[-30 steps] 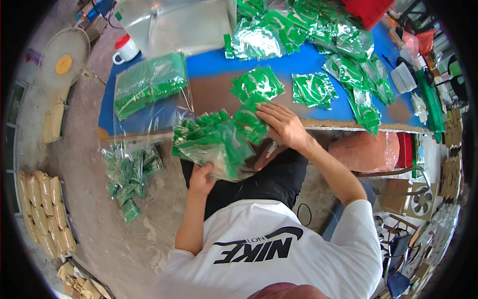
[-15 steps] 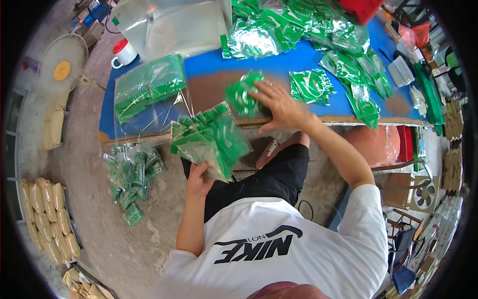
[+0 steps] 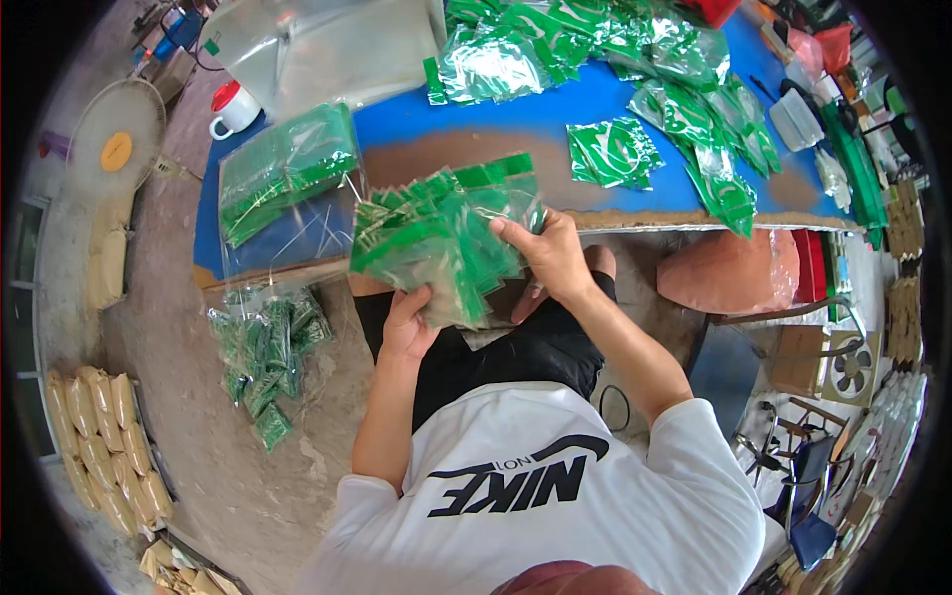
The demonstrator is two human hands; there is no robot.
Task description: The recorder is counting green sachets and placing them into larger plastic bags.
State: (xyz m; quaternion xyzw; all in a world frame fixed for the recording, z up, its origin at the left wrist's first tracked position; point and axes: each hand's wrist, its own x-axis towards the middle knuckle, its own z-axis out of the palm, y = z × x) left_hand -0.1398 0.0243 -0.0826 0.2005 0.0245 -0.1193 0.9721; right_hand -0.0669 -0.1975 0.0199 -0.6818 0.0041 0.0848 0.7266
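A seated person in a white shirt holds a thick stack of green sachets (image 3: 441, 238) with both hands above the lap, at the near edge of a blue table (image 3: 595, 104). The left hand (image 3: 409, 325) supports the stack from below, fingers curled around its lower edge, while the right hand (image 3: 553, 260) grips its right side, thumb pressed on top. On the table's left end lies a clear bag of green sachets (image 3: 283, 174), with loose green sachets (image 3: 615, 152) and shiny heaps scattered across the far side. Another filled clear bag (image 3: 266, 349) rests on the concrete floor below the table, and a white mug with a red lid (image 3: 231, 109) stands near a fan (image 3: 114, 149).
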